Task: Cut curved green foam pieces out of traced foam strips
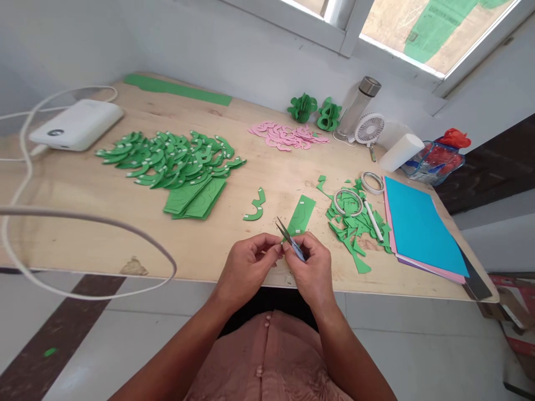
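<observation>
My right hand (312, 266) grips small scissors (298, 249), whose blades point up and to the left, slightly apart. Fingers pinched together, my left hand (246, 267) meets the right one near the scissors; a tiny pale bit shows at its fingertips, too small to name. Just beyond the blades lies a green paper rectangle (307, 210) with a drawn curved outline and small white pieces on it. A wavy green paper cutout (261, 207) with white pieces lies left of it.
Green cutouts (167, 159) and green rectangles (196, 199) are heaped at left, pink cutouts (288, 136) behind. Green scraps (353, 225) at right bear a tape roll (348, 203) and white pen (373, 221), beside blue sheets (424, 223). A white cable (137, 225) loops over the left front edge.
</observation>
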Available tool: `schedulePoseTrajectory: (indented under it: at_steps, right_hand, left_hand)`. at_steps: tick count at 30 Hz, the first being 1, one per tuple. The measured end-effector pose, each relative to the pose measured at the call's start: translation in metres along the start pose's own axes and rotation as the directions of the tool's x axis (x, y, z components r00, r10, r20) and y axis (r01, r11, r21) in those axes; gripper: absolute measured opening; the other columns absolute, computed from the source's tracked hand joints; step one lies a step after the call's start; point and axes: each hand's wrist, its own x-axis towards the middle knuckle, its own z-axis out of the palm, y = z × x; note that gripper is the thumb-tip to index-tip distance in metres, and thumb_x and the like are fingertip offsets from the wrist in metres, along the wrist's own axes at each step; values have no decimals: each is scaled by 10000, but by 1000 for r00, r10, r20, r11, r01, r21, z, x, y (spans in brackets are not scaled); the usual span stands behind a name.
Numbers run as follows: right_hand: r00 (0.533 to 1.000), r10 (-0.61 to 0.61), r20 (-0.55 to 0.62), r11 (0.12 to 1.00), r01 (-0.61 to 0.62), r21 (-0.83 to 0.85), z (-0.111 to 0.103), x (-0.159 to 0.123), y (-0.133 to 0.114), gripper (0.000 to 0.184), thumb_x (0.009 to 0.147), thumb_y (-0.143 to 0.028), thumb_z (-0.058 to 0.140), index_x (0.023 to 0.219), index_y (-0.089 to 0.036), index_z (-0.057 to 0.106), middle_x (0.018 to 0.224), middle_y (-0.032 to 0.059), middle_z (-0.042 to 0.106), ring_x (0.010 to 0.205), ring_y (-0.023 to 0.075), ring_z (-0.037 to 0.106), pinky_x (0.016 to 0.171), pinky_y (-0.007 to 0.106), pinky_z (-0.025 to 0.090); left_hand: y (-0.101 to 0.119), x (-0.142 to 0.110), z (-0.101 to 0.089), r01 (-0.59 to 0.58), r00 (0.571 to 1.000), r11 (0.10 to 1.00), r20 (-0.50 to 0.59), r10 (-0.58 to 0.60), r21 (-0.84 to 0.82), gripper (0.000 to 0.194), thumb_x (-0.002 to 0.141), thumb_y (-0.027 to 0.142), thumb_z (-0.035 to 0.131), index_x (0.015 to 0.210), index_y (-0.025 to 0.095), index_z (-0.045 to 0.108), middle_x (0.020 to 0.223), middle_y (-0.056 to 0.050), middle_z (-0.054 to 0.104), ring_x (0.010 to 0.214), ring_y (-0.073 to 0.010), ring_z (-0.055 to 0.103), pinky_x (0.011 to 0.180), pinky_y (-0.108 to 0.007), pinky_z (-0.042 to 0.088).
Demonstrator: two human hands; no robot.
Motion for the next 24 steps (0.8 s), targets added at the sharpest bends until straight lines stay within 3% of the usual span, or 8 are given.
schedulePoseTrajectory:
  at_steps: [8,17,24]
  right_hand:
    - [1000,6,8,1000,-6,-8,1,0,0,118,770,-204,592,664,-192,641,645,-10,553,601,145,489,563,264,361]
    - [999,41,26,999,-41,25,4,-2,7,140,795,-244,591,722,-187,696,662,1,619,607,150,509,560,260,365]
    - [998,69,-6,997,-69,32,3,-6,5,151,788,-255,589,731,-172,701,636,-2,643,574,144,517,527,247,357]
  left_hand:
    - [1,1,0,-41,999,997,-23,42,59,173,766,270,596,644,180,679,653,0,686,596,-140,603,584,-231,492]
    - [-7,-1,3,-64,982,983,-163,92,170,134,754,250,605,684,175,690,651,8,702,615,-147,634,619,-233,489]
    - [-9,1,3,-76,988,982,-122,98,172,154,768,282,618,723,160,700,674,-3,711,628,-150,645,620,-233,490]
